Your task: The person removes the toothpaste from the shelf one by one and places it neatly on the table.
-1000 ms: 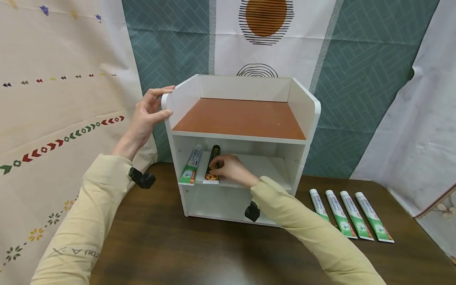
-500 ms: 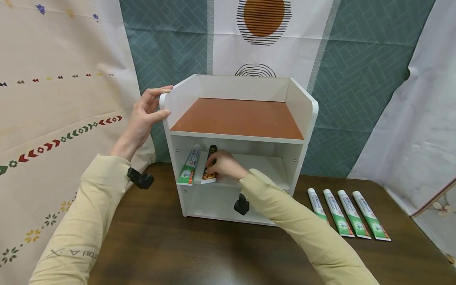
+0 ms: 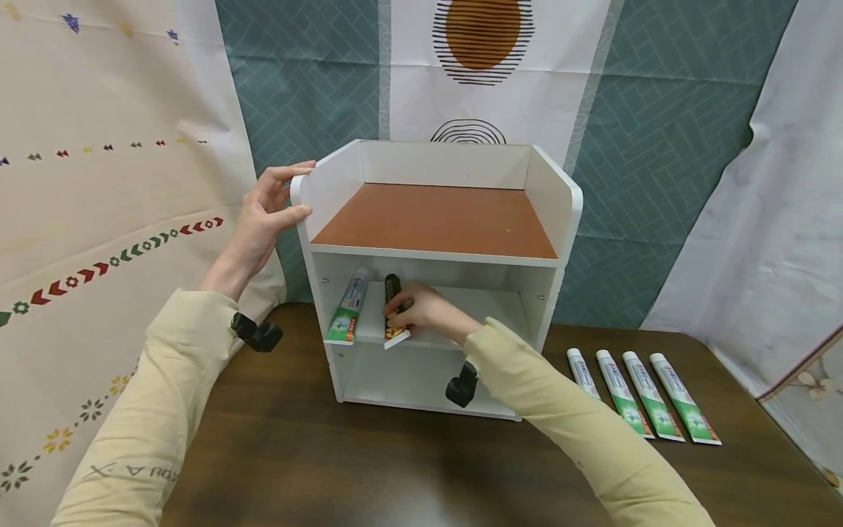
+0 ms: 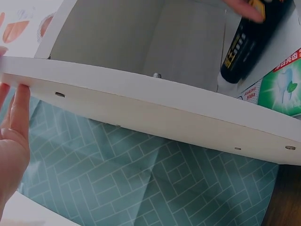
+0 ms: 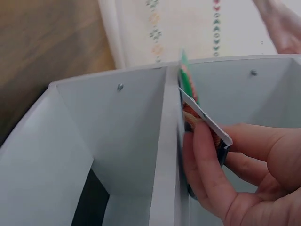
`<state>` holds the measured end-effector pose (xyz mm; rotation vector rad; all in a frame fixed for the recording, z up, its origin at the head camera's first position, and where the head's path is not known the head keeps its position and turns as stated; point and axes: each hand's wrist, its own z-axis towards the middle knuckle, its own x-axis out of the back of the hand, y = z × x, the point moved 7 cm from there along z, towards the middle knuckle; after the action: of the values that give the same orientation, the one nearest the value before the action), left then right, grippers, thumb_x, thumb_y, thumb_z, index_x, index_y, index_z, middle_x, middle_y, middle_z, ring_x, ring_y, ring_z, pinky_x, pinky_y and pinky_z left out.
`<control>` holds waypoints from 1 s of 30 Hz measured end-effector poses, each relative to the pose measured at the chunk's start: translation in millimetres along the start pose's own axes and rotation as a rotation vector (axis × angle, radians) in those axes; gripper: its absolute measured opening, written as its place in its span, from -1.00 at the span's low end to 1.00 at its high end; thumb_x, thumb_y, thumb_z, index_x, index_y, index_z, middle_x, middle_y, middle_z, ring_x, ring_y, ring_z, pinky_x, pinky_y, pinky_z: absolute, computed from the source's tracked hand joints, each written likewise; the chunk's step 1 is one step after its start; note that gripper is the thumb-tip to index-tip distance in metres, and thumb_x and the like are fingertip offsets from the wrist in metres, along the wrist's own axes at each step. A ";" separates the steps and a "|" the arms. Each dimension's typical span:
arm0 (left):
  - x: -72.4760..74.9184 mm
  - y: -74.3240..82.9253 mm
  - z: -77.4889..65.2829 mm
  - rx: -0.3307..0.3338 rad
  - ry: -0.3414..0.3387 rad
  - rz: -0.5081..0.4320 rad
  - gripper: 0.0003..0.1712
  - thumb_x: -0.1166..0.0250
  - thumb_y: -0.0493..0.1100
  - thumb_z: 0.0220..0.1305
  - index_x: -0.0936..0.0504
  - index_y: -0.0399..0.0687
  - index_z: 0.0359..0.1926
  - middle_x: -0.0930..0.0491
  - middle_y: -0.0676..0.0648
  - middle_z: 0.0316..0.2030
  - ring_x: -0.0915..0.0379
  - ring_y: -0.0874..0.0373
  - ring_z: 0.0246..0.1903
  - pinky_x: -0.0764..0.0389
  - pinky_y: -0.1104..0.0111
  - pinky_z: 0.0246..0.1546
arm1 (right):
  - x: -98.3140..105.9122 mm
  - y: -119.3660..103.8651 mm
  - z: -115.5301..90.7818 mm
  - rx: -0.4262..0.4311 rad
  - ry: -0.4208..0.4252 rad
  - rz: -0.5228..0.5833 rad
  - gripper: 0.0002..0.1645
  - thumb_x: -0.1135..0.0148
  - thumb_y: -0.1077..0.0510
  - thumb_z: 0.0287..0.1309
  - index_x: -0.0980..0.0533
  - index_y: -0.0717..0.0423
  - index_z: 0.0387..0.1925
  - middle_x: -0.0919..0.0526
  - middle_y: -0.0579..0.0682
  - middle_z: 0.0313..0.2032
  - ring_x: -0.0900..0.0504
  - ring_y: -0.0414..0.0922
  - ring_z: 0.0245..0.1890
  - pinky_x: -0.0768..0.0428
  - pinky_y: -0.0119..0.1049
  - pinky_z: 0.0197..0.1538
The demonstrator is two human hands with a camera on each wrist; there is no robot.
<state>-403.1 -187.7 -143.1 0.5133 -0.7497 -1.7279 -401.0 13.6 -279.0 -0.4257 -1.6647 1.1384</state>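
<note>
My right hand (image 3: 428,311) pinches a black toothpaste tube (image 3: 392,287) on the middle level of a white shelf unit (image 3: 435,253). Its cap points to the back, and its flat crimped end stands out at the shelf's front edge. The right wrist view shows the crimp (image 5: 207,117) tilted between thumb and fingers. Left of it on the same shelf lies a white-and-green toothpaste tube (image 3: 349,307), cap to the back. My left hand (image 3: 257,216) holds the upper front corner of the unit's left side panel; in the left wrist view, fingers (image 4: 19,110) lie against its outer face.
Several white-and-green toothpaste tubes (image 3: 622,395) lie side by side on the brown table (image 3: 316,461), right of the unit. The unit has a brown top surface (image 3: 435,216) between raised sides and an open lower compartment (image 3: 408,382). Patterned cloth (image 3: 316,80) hangs behind.
The right hand has swung the black tube's crimped end to the right, so the tube now slants the other way. The left hand keeps its place on the panel.
</note>
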 end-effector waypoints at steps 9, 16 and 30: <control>1.1 2.2 -0.2 -0.001 -0.004 -0.019 -0.51 -0.16 -0.51 0.07 -0.48 -0.10 0.04 -0.21 -0.14 0.22 -0.16 -0.06 0.13 -0.41 0.32 -0.15 | 18.2 11.1 -29.4 -0.026 -0.070 0.020 -0.71 -0.24 0.26 0.06 -0.57 0.16 -0.12 -0.58 0.03 -0.33 -0.51 -0.15 -0.47 -0.50 -0.28 -0.42; 0.6 1.9 -0.7 0.006 0.002 -0.015 -0.51 -0.16 -0.51 0.07 -0.48 -0.10 0.05 -0.21 -0.14 0.22 -0.17 -0.05 0.13 -0.41 0.33 -0.14 | 31.7 17.8 -51.2 0.016 -0.108 -0.024 -0.79 -0.21 0.29 0.09 -0.59 0.08 -0.19 -0.51 -0.02 -0.12 -0.47 -0.10 -0.41 -0.46 -0.28 -0.42; -1.1 1.1 -0.1 0.015 0.003 -0.005 -0.50 -0.16 -0.51 0.08 -0.48 -0.09 0.05 -0.20 -0.13 0.23 -0.17 -0.03 0.13 -0.42 0.34 -0.15 | 39.9 28.4 -88.1 0.222 -0.330 -0.041 -0.75 -0.13 0.45 0.07 -0.58 0.19 -0.23 -0.57 -0.01 -0.17 -0.52 -0.04 -0.31 -0.51 -0.18 -0.29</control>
<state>-402.0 -186.9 -142.4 0.5277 -0.7605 -1.7268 -346.6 98.5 -279.1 -0.0628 -1.7907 1.4017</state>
